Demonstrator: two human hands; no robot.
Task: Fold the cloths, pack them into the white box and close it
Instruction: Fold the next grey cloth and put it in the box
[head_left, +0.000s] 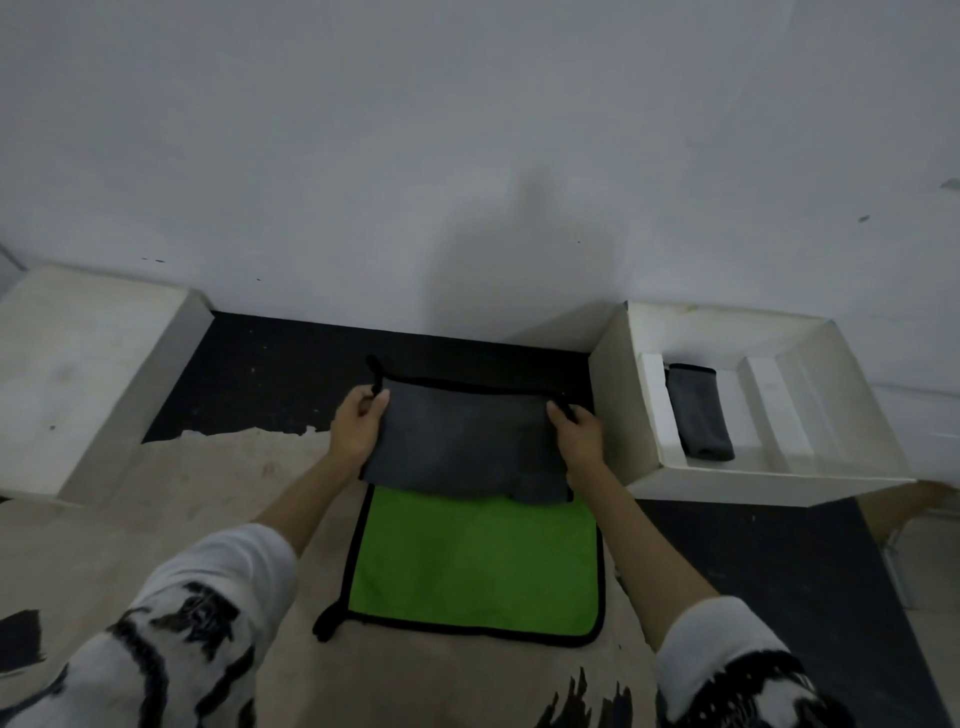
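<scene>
My left hand (358, 427) and right hand (577, 435) pinch the far corners of the green-and-grey black-edged microfibre cloth (467, 499), folding it toward me; the open white cardboard box (613, 405) waits at right

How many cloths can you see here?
2. One green and grey cloth lies on the table, half folded, both hands holding its far corners. One dark folded cloth sits inside the white box. More may be hidden.
</scene>
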